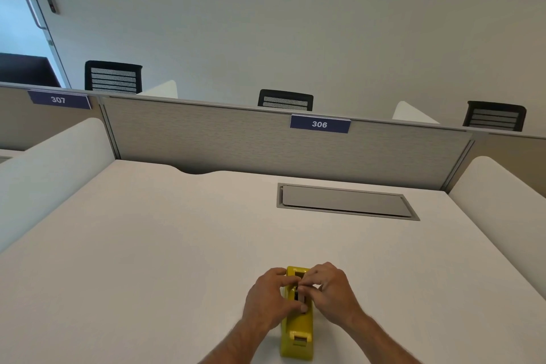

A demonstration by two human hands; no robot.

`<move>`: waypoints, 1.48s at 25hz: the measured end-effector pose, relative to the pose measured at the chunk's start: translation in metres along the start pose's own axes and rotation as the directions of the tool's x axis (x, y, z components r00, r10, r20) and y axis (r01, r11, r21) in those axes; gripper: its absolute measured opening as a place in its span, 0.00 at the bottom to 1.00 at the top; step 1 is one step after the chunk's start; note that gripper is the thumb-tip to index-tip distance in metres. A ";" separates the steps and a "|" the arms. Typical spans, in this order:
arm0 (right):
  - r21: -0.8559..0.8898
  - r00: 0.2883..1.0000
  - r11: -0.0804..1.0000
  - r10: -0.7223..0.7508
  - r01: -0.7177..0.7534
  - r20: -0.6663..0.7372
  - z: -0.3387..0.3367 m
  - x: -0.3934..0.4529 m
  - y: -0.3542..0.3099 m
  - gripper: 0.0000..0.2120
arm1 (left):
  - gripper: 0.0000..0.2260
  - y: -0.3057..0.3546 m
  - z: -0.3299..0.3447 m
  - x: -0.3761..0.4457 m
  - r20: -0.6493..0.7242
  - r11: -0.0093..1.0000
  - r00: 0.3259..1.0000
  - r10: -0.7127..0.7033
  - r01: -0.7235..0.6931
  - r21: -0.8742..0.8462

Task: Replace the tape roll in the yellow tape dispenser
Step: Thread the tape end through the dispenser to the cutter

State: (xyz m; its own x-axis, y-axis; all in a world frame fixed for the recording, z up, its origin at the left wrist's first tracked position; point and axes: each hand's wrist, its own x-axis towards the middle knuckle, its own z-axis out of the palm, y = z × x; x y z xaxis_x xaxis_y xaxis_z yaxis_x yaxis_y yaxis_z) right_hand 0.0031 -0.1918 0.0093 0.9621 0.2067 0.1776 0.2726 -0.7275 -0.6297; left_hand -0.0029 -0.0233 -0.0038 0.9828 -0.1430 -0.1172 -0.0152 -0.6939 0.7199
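Note:
The yellow tape dispenser (pixel 297 331) lies on the white desk (pixel 147 245) near its front edge, its cutter end toward me. My left hand (pixel 270 297) grips the dispenser's left side, thumb across the top. My right hand (pixel 331 289) reaches in from the right, its fingertips pinching at the roll slot in the middle of the dispenser. A small pale part of the tape roll (pixel 302 296) shows between the fingers; the rest is hidden by both hands.
A grey flap cover (pixel 344 201) is set into the desk at the back right. A grey partition (pixel 236 139) labelled 306 closes the far edge, with white side dividers (pixel 53 162) left and right. Black chairs (pixel 113 77) stand beyond.

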 end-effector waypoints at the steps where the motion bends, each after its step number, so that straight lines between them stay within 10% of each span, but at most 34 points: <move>1: -0.006 1.000 1.000 0.003 -0.003 -0.008 0.001 0.000 -0.001 0.05 | 0.29 0.000 0.000 0.000 -0.001 1.000 1.000 0.000 0.000 0.002; 37: -0.296 0.994 0.949 -0.102 0.108 0.036 0.005 -0.017 -0.012 0.06 | 0.48 -0.019 -0.021 0.004 0.233 0.969 0.963 0.135 -0.178 0.172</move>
State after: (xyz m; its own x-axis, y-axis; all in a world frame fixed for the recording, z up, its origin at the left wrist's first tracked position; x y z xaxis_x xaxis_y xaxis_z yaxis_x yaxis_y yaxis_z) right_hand -0.0169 -0.1830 0.0098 0.9286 0.3033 0.2137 0.3630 -0.8616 -0.3547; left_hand 0.0051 0.0042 -0.0032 0.9016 -0.3958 -0.1749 -0.2210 -0.7686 0.6003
